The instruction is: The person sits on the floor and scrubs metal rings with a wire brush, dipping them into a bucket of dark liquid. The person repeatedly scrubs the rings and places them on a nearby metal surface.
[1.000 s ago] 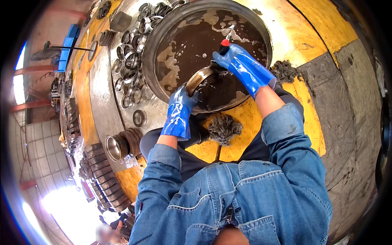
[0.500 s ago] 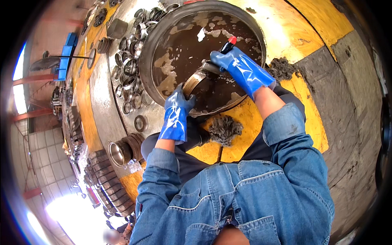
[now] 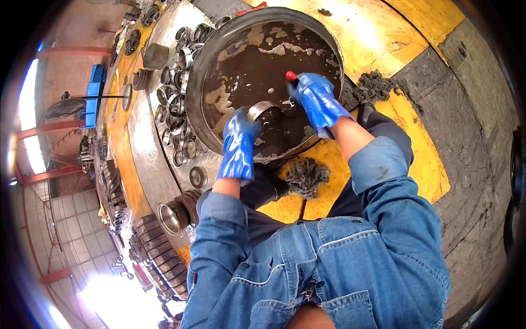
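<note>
One left grip (image 3: 239, 129) pinching one metal ring (image 3: 259, 109), right grip (image 3: 314, 96) clenching one red-tipped handle (image 3: 291, 76), one basin (image 3: 195, 90)

A: What's in the upper left of the frame?
B: A blue block (image 3: 95, 94), with a reddish beam (image 3: 48, 129) to its left, slightly lower.
A: Any grey fluff?
B: One shaggy clump (image 3: 308, 177) just below the centre, another clump (image 3: 373, 88) at upper right.
A: And up top?
B: A slim red object (image 3: 252, 9), left of centre.
</note>
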`<control>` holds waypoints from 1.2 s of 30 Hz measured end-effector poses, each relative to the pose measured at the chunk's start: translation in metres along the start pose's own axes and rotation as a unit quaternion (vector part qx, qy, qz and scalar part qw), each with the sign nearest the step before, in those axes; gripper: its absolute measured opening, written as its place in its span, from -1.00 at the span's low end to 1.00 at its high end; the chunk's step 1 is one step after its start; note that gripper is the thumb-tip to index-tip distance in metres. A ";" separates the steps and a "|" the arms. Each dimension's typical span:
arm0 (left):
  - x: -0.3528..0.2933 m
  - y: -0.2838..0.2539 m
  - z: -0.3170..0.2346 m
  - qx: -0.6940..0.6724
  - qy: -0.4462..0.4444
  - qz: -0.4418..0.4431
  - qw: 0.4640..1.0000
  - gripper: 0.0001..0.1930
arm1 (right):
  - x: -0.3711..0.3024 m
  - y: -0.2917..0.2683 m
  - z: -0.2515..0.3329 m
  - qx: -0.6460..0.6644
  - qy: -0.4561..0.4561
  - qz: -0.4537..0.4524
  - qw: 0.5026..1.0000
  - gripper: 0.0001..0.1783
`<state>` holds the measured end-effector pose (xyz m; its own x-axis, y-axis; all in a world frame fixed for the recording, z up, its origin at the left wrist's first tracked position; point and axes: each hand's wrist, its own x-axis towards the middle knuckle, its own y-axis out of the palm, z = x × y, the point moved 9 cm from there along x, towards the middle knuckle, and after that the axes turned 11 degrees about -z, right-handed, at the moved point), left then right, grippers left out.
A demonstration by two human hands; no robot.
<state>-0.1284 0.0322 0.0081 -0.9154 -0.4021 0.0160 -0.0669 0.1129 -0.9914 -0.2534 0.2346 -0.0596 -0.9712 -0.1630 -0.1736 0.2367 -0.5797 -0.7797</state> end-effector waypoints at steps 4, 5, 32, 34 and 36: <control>-0.031 0.023 0.065 -0.112 -0.084 0.009 0.990 -0.46 | -0.023 -0.031 0.058 0.184 -0.080 -0.005 0.980 -0.49; -0.035 0.031 0.076 -0.137 -0.091 -0.001 0.986 -0.46 | -0.037 -0.035 0.078 0.244 -0.136 0.008 0.960 -0.51; -0.051 0.007 0.053 -0.080 -0.070 -0.077 0.991 -0.37 | -0.011 -0.019 0.086 0.080 -0.207 -0.031 0.974 -0.51; -0.042 0.018 0.044 -0.075 -0.027 -0.100 0.992 -0.38 | -0.002 0.006 0.089 0.199 -0.193 0.008 0.961 -0.53; -0.046 0.032 0.065 -0.064 -0.041 -0.081 0.994 -0.41 | -0.051 -0.018 0.147 0.213 -0.354 -0.057 0.909 -0.61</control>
<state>-0.0621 -0.0047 -0.0327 -0.8532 -0.4971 0.1581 -0.2651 0.1523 -0.9521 -0.2040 0.1361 0.0517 -0.7646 -0.4686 0.4424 0.2716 -0.8569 -0.4382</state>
